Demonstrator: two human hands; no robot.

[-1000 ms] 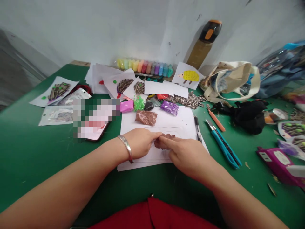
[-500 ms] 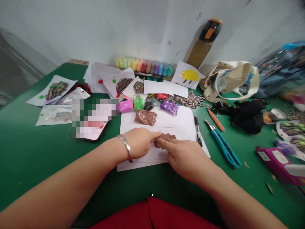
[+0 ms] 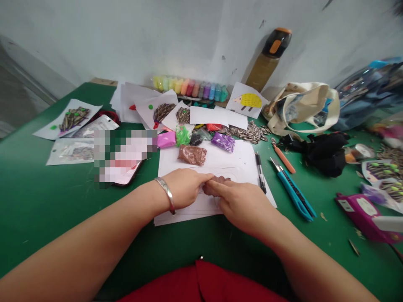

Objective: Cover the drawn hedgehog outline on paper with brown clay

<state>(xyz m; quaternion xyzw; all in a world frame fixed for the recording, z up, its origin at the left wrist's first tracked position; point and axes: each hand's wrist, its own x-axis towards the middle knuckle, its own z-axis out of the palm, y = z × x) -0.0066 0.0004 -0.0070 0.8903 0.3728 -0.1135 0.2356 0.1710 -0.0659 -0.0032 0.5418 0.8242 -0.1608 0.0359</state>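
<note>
Both hands meet over a white sheet of paper [image 3: 233,161] on the green table [image 3: 47,197]. My left hand [image 3: 184,186], with a silver bracelet on the wrist, has its fingers curled and its fingertips pressed on a flat lump of brown clay [image 3: 220,180] lying on the sheet. My right hand [image 3: 244,205] is closed too, its fingers pushing down on the same lump from the right. Most of the clay is hidden under the fingers. A bag of brown clay [image 3: 192,154] lies just beyond the hands.
Small bags of pink [image 3: 166,139], green [image 3: 183,135] and purple clay [image 3: 223,141] lie past the sheet, beside a heap of sunflower seeds [image 3: 248,132]. A black pen [image 3: 260,166], a teal knife [image 3: 294,188] and an orange pencil [image 3: 284,158] lie to the right. Seed pictures, bags and a bottle [image 3: 267,56] stand behind.
The hands keep pressing the brown clay in the same spot, with only small finger shifts. The view has drifted slightly.
</note>
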